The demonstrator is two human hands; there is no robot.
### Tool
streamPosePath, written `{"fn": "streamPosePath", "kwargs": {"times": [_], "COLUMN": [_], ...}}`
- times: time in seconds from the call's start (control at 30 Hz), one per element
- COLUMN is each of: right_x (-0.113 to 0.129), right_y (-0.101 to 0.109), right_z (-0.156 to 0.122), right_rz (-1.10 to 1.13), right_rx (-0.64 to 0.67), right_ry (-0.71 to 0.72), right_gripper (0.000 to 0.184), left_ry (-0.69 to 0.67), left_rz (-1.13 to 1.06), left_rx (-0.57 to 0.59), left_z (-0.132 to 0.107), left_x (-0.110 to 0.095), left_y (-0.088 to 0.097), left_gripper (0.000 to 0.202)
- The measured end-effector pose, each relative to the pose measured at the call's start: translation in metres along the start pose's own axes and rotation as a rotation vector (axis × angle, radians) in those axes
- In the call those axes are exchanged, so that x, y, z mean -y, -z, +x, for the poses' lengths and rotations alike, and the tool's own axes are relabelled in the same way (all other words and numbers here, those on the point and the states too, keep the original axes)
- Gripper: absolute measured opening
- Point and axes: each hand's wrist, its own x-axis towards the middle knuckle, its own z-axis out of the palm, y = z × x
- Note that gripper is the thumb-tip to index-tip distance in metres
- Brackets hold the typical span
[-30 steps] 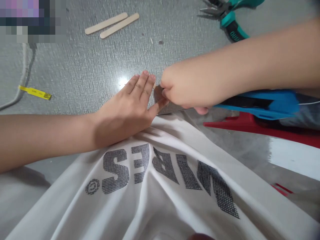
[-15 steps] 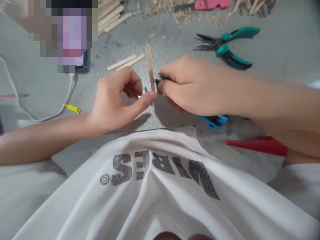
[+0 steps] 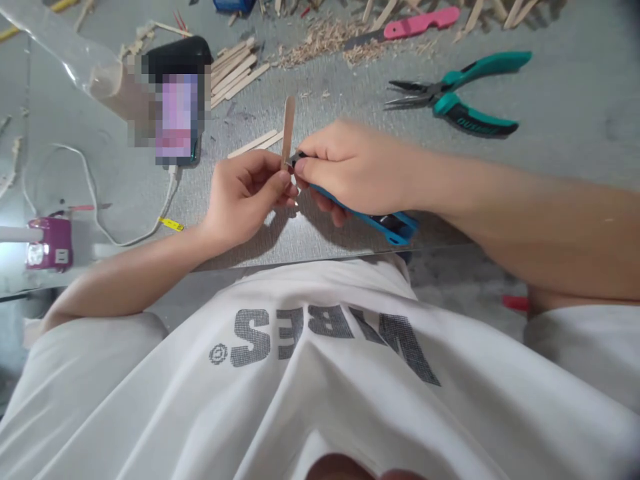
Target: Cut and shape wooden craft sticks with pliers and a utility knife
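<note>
Upright between my fingers is a flat wooden craft stick, its lower part pinched by the thumb and fingers of my left hand. My right hand is wrapped around a blue and black utility knife. The knife's metal front end meets the right edge of the stick just above my left thumb. Most of the knife's middle is hidden by my right fingers, and the stick's lower end is hidden by my left hand. Behind my left hand, two more craft sticks lie on the grey table.
Teal-handled needle-nose pliers lie at the right. Farther back are a pink-handled knife, wood shavings and a pile of craft sticks. At the left stand a phone with a white cable and a purple plug block.
Both hands have shifted slightly left with the craft stick and knife. My left fingers have closed in around the stick, and more of the knife's blue handle shows. The camera view has shifted.
</note>
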Motion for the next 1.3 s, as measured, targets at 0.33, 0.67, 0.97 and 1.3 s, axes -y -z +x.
{"fn": "streamPosePath", "kwargs": {"times": [0.33, 0.67, 0.97, 1.3], "right_x": [0.001, 0.006, -0.004, -0.013], "right_y": [-0.002, -0.001, -0.011, -0.023], "right_z": [0.0, -0.003, 0.001, 0.004], "right_rz": [0.247, 0.209, 0.261, 0.307], "right_rx": [0.096, 0.02, 0.066, -0.004], "right_ry": [-0.192, -0.257, -0.069, 0.027], "right_gripper": [0.038, 0.05, 0.037, 0.034], "left_ry": [0.016, 0.067, 0.092, 0.082], "left_rz": [-0.032, -0.059, -0.045, -0.029], "left_rx": [0.061, 0.045, -0.021, -0.052], "left_z": [-0.004, -0.005, -0.004, -0.006], "left_x": [0.0, 0.003, 0.004, 0.001], "left_y": [0.004, 0.003, -0.001, -0.005], "left_gripper": [0.043, 0.03, 0.024, 0.025]}}
